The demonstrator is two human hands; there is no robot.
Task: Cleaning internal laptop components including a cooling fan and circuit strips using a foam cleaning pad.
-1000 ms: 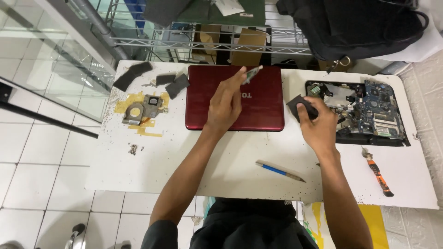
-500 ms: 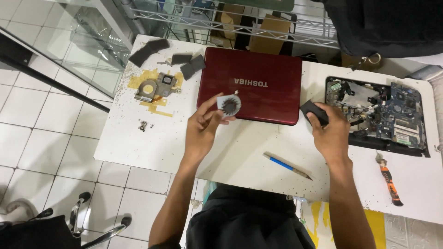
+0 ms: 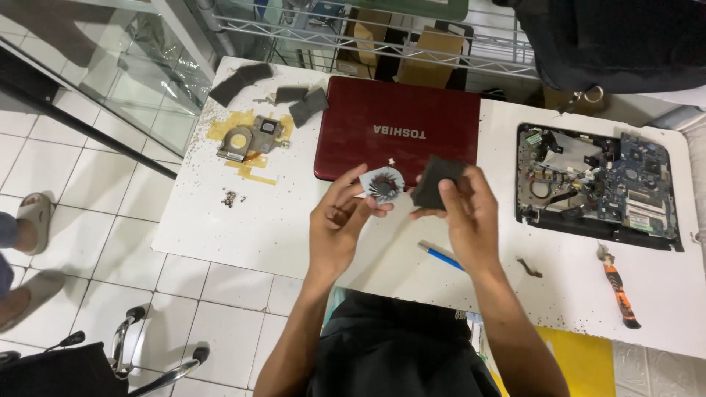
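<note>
The white table (image 3: 243, 235) carries a closed red laptop (image 3: 397, 132) at 12 o'clock and an opened laptop chassis (image 3: 597, 187) at 3 o'clock, likely set aside to free the centre. A heatsink assembly (image 3: 246, 140) lies at 10 o'clock. Above the near edge, the small cooling fan (image 3: 383, 184) is pinched by the left hand (image 3: 340, 228), blades up, apparently for inspection. At 3 o'clock of the fan, a dark foam pad (image 3: 435, 180) is gripped by the right hand (image 3: 467, 213), just beside it.
</note>
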